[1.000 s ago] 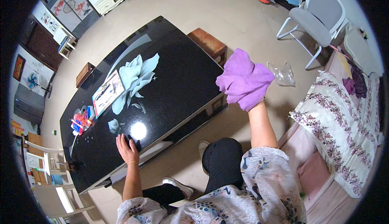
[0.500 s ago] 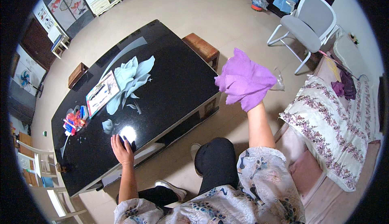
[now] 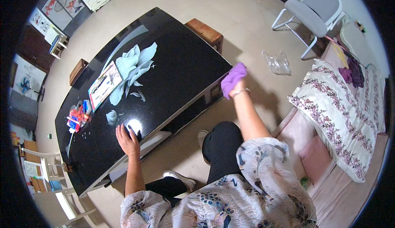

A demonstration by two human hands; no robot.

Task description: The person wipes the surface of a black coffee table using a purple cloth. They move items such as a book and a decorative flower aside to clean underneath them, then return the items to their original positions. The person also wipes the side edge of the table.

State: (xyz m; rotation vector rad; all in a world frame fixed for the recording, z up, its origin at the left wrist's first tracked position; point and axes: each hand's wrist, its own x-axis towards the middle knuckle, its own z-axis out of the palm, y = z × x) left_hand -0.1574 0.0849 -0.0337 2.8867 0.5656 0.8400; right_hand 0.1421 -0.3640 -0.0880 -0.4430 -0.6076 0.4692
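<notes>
Lying at the far left of the black glossy table (image 3: 177, 63) are a cluster of small red and blue items (image 3: 77, 119) and a flat booklet (image 3: 103, 86). Near the front edge the left hand (image 3: 127, 139) is pressed flat, fingers spread — nothing is gripped. At the table's right corner a purple cloth (image 3: 233, 79) is bunched in the right hand (image 3: 238, 88) — held closed around it, just beside the edge.
</notes>
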